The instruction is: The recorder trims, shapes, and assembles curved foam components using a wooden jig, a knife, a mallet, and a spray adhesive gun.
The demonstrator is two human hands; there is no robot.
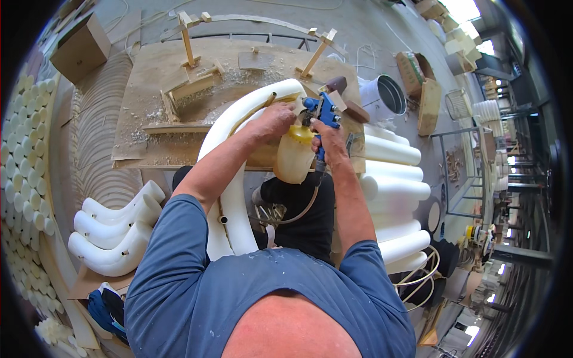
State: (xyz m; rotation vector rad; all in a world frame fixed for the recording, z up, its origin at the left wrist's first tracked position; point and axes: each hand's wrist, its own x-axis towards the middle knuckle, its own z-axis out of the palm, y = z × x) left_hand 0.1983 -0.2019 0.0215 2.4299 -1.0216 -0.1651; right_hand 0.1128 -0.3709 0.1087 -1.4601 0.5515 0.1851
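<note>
Right fingers [320, 126] tight round blue spray gun [326, 110]; hold of left fingers [287, 112] unclear.

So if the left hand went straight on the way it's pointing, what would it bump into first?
Most likely the front of the blue spray gun, held in the right hand, just beyond the left hand. Depth is unclear from this one view, so it might pass over or under.
</note>
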